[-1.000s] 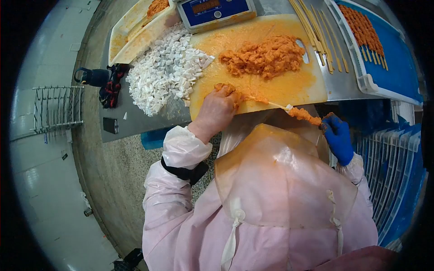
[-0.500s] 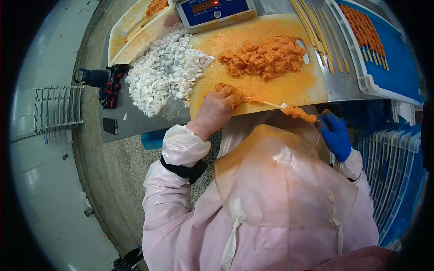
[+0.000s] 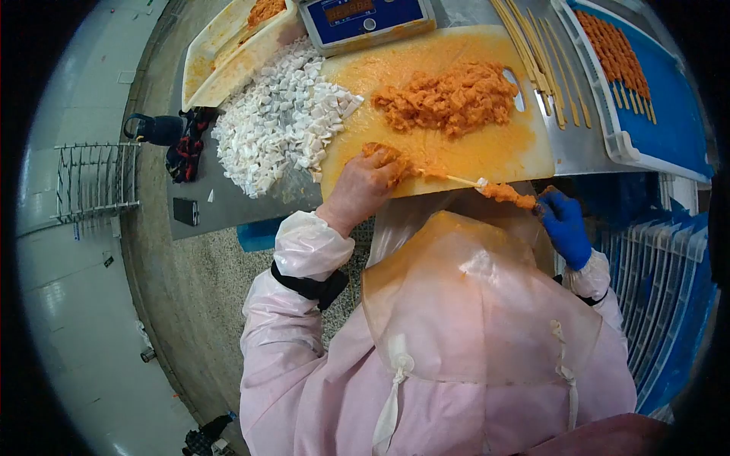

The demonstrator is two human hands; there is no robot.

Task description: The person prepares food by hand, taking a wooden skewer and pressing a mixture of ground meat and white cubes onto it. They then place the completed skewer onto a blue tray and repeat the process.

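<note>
My bare left hand (image 3: 368,182), its fingers coated with orange paste, is closed on orange meat at the front edge of the yellow-stained cutting board (image 3: 464,163). My right hand (image 3: 564,228), in a blue glove, closes round the lower end of a skewer (image 3: 461,181). Between the hands the skewer slants, with orange meat (image 3: 508,195) packed on its right part and a small white piece (image 3: 481,182) above that. Its left tip reaches meat beside my left fingers. A pile of orange minced meat (image 3: 456,97) lies on the board.
Left of the board is a heap of white cubes (image 3: 274,121), with a cream tub (image 3: 236,57) behind. A digital scale (image 3: 365,23) stands at the back. Bare sticks (image 3: 532,57) lie at right, beside a blue-lined tray (image 3: 669,114) holding finished skewers (image 3: 614,57). Crates (image 3: 654,273) stand lower right.
Both hands keep their hold, and the skewer stays between them with hardly any shift. The whole view has slid slightly. The scale's display reads dimmer.
</note>
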